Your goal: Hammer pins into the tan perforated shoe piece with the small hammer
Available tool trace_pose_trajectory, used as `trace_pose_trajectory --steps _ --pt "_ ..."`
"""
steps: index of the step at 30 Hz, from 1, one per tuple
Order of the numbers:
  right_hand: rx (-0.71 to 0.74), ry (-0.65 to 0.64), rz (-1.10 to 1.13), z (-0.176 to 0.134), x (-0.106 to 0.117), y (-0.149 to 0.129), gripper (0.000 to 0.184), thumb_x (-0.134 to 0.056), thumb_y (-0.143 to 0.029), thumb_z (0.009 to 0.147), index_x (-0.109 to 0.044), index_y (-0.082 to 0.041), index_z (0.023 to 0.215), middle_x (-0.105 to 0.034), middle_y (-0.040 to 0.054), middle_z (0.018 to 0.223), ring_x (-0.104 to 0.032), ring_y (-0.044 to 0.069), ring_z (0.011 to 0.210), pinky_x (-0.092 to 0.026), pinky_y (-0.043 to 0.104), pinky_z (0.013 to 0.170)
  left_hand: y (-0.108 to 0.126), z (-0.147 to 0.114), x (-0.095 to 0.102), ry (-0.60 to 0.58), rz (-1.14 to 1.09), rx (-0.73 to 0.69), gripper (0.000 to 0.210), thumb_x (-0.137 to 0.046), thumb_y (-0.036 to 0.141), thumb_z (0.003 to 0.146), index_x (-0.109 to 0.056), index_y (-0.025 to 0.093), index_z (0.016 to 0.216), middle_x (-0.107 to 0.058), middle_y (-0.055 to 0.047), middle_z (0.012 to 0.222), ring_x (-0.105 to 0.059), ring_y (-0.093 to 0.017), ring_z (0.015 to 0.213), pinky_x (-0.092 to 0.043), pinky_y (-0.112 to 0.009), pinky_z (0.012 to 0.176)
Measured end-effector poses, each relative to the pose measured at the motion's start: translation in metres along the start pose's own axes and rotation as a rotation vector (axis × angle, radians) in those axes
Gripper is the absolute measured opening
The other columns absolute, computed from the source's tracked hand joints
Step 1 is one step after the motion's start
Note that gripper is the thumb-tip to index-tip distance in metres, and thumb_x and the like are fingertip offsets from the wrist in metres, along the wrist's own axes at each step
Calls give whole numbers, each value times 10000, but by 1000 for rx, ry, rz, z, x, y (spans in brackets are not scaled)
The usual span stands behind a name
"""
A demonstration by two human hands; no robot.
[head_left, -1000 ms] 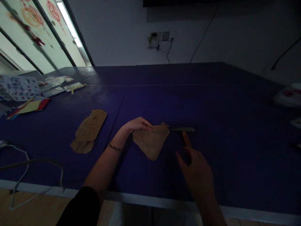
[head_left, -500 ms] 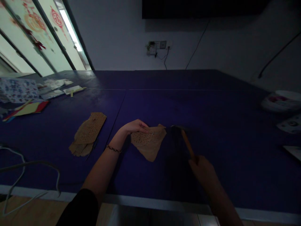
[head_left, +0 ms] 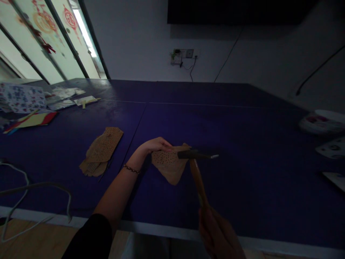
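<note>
My left hand (head_left: 158, 144) reaches in from the left, its fingers closed at the upper left edge of a brown leather-like piece (head_left: 172, 170). Rows of small dark holes cover the piece's upper part, and it tapers to a rounded point toward me. Any small item under the fingertips is too dark to make out. In my right hand (head_left: 217, 230) is a hammer (head_left: 198, 180), gripped by its wooden handle. Its dark head is in front of the piece's upper right part; whether they touch, I cannot tell.
More perforated brown pieces (head_left: 104, 149) lie stacked at left, a thin dark tool (head_left: 104, 172) beside them. Grey cables (head_left: 37, 186) loop at the near left. Coloured sheets (head_left: 35, 119) and bags sit farther left. A white bowl (head_left: 327, 117) is at the right edge.
The hammer has swung left from beside the brown piece to in front of its upper right part. My right hand has come nearer and left. The left hand stays on the piece.
</note>
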State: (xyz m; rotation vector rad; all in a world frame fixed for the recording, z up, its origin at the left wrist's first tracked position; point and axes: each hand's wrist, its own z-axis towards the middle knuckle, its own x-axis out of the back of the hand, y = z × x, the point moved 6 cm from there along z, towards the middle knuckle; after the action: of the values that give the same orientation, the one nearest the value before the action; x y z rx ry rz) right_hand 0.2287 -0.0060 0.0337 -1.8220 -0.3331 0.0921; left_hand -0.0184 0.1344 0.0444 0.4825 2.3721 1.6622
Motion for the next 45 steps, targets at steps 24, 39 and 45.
trace_pose_trajectory --steps 24,39,45 --pt "179 51 -293 29 -21 9 395 -407 -547 764 -549 -203 630 -493 8 445 -435 124 376 -322 228 346 -1 -1 -2 38 13 31 200 -672 196 599 -700 172 796 -691 -17 717 -595 -110 613 -451 -243 649" --pt "238 16 -303 24 -21 6 405 -372 -536 795 -569 -189 722 -517 20 485 -463 125 415 -339 218 370 1 -2 -3 34 -40 24 203 -669 147 586 -701 168 785 -694 -13 719 -594 -101 604 -453 -226 632" --pt "272 -22 -334 29 -32 -1 409 -367 -517 804 -557 -172 695 -460 -11 437 -412 102 369 -305 204 341 9 -6 -11 27 -22 6 183 -658 149 599 -702 159 775 -690 -10 698 -585 -94 584 -448 -219 633"
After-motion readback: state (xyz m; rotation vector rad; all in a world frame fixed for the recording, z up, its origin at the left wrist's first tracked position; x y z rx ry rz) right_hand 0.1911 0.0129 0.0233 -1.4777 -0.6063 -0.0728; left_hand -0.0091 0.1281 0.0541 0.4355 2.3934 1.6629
